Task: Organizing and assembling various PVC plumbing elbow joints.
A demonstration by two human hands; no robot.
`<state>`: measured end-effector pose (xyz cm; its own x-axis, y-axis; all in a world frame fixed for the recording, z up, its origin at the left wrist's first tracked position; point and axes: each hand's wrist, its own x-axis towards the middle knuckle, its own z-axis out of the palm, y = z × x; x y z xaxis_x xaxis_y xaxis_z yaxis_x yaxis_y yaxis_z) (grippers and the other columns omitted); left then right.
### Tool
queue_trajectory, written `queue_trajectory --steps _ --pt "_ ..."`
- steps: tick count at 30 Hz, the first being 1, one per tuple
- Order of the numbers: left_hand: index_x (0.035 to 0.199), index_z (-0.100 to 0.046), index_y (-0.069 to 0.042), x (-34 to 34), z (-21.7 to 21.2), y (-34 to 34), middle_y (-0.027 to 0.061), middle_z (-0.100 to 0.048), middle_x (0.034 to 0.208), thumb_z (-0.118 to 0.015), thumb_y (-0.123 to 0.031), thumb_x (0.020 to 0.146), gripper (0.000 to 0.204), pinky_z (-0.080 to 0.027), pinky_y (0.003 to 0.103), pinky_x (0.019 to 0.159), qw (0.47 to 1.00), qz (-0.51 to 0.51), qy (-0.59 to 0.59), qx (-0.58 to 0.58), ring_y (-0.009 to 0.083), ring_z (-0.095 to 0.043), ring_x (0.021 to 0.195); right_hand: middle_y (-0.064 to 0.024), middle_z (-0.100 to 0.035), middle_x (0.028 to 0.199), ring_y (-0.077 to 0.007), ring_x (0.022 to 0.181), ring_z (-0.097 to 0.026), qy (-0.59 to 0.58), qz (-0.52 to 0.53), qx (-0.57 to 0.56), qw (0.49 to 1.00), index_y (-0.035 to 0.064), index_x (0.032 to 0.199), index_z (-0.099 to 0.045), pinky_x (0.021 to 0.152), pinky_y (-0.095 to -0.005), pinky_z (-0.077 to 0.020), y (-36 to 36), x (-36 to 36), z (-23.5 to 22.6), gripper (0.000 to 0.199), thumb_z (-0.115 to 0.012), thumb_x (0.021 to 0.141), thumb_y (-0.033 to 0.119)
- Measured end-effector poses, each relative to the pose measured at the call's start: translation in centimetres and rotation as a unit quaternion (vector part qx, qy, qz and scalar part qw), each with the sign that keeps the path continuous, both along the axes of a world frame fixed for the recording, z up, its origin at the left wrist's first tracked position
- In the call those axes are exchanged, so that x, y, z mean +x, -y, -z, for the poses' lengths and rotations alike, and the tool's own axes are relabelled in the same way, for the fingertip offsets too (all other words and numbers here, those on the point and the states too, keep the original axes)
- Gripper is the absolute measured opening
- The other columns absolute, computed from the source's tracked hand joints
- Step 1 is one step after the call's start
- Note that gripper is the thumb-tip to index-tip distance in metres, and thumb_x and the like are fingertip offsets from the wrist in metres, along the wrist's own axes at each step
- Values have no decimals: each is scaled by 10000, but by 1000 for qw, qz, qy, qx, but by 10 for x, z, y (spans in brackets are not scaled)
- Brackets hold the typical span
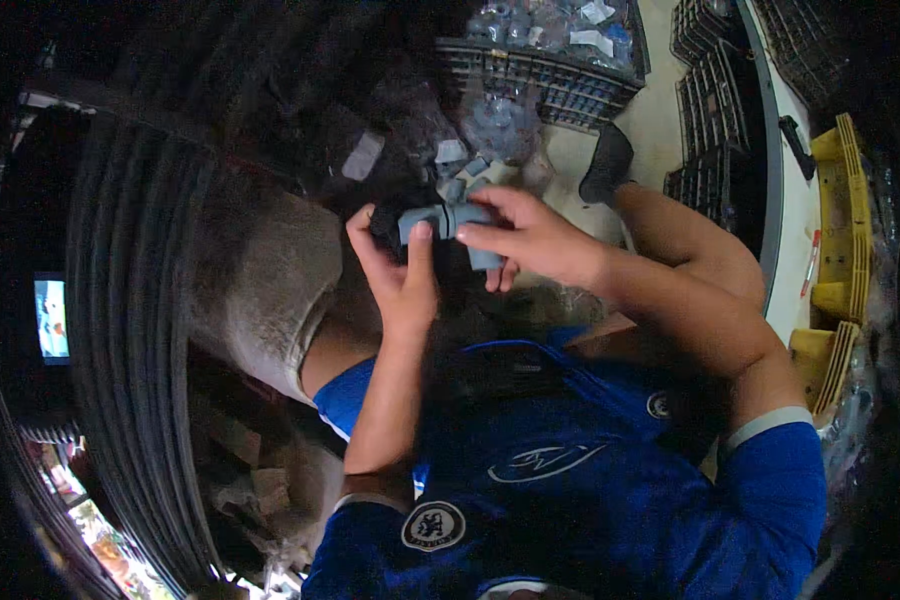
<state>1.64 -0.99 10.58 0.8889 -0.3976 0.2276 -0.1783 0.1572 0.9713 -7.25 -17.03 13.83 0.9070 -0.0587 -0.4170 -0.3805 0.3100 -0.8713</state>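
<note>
A grey plastic pipe fitting (448,221) is held in front of my chest by both hands. My left hand (398,268) grips its left end, thumb pressed on top. My right hand (530,236) closes over its right end, fingers wrapped over a second grey piece (484,259) that juts downward. Just beyond the hands lie more loose grey fittings (460,160), partly hidden in a dark pile.
A dark plastic crate (545,75) holding clear bags of small parts stands ahead. More dark crates (712,110) sit at the right, by a white table edge (792,200) and yellow crates (842,220). A large ribbed dark tyre (130,330) curves along the left.
</note>
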Motion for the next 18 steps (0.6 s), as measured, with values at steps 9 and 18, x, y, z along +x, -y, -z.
queue_trajectory --steps 9,18 --pt "1248 -453 -40 13 14 -4 51 -525 1099 -690 -78 889 432 -401 270 909 994 31 -60 87 134 -496 981 -60 -635 886 -136 732 -629 189 27 -438 878 -4 1187 -518 648 -285 -527 10 6 21 369 -701 891 118" --pt "1047 -650 3 22 22 -13 138 -663 1060 -823 -383 727 531 -415 398 972 960 103 242 97 314 -575 1072 -112 -644 761 -159 532 -603 -102 -154 152 971 87 1108 -534 426 -279 -460 18 -2 14 355 -616 947 393"
